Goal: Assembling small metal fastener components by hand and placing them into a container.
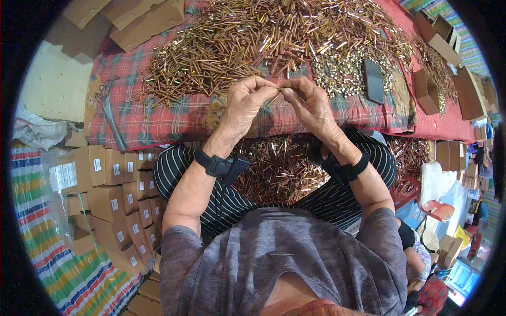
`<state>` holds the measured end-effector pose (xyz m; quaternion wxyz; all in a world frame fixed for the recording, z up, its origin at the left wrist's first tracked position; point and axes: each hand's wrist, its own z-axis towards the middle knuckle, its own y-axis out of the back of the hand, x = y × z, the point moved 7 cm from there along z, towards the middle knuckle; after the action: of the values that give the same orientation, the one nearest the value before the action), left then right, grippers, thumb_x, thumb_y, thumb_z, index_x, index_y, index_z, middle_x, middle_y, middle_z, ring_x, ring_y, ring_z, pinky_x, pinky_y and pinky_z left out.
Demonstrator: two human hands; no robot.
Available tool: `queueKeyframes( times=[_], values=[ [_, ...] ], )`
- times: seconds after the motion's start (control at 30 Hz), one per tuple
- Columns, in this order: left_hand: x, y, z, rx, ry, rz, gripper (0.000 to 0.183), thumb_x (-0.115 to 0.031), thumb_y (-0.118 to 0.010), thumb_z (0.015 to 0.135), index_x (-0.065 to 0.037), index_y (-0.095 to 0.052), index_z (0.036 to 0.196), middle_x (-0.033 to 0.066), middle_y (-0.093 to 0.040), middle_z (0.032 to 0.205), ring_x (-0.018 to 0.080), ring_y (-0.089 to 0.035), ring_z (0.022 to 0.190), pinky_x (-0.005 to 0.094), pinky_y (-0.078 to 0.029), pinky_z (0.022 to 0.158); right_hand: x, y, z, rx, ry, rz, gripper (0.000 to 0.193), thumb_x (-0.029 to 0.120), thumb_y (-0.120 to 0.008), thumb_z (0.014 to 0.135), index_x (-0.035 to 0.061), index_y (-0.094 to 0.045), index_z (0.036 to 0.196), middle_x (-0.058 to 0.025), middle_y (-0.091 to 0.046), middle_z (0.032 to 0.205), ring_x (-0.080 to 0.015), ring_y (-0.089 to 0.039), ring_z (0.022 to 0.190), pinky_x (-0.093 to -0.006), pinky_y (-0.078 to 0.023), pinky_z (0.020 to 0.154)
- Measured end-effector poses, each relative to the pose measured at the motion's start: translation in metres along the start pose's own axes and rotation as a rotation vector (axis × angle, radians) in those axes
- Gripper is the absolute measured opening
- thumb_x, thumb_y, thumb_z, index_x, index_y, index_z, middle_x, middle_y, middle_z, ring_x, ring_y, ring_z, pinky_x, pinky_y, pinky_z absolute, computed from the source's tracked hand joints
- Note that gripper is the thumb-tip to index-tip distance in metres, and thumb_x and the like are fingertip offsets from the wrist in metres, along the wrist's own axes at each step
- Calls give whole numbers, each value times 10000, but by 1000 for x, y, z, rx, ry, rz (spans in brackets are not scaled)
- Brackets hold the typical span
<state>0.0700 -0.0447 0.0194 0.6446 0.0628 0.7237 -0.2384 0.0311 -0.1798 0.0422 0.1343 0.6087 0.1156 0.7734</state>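
In front of me, over the near edge of a red plaid cloth (pixel 147 126), my hands meet at the fingertips. Between them slants a thin brass-coloured metal rod (pixel 273 100), its lower end poking out down to the left. My left hand (pixel 246 102) is closed in a pinch at the rod. My right hand (pixel 311 105) pinches its upper end with thumb and forefinger; any small part there is hidden. Just beyond lies a big heap of similar rods (pixel 253 39). Small shiny metal pieces (pixel 337 73) are spread on the cloth beyond my right hand.
A black phone (pixel 373 81) lies among the small pieces. At the left is a long metal tool (pixel 112 118). More rods (pixel 274 174) fill the space between my knees. Labelled cardboard boxes (pixel 113 205) are stacked at left; an open box (pixel 426 90) stands at right.
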Motion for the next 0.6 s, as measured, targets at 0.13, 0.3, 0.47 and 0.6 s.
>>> queueKeyframes(
  times=[0.13, 0.3, 0.47, 0.6],
  values=[
    [5, -4, 0, 23, -39, 43, 125, -123, -626, 779, -3, -627, 812, -1, -582, 721, 37, -500, 648, 179, -397, 585, 0, 0, 1, 4, -88, -222, 223, 228, -595, 858, 16, -578, 929, -85, -580, 719, -129, -521, 601, -287, -421, 525],
    [11, -7, 2, 33, 28, -33, 118, -104, -611, 788, 3, -621, 839, 3, -588, 738, 37, -502, 658, 176, -398, 597, -20, -8, -2, 17, -252, 197, 324, 311, -513, 904, -4, -578, 866, -101, -552, 648, -157, -500, 544, -307, -407, 500],
    [18, -9, 1, 47, 63, -67, 84, -75, -577, 810, -43, -613, 878, -55, -565, 717, -8, -395, 563, 145, -291, 492, -12, -9, -2, 98, -325, 103, 357, 325, -478, 920, -8, -565, 825, -51, -532, 613, -148, -494, 535, -302, -397, 490],
    [22, -12, 2, 40, 66, -72, 86, -73, -575, 809, -44, -614, 881, -57, -560, 705, -11, -396, 557, 139, -291, 488, 7, -1, -5, -156, 212, -430, 379, 339, -487, 911, -7, -588, 796, -63, -535, 567, -162, -499, 510, -313, -397, 482]
  ],
)
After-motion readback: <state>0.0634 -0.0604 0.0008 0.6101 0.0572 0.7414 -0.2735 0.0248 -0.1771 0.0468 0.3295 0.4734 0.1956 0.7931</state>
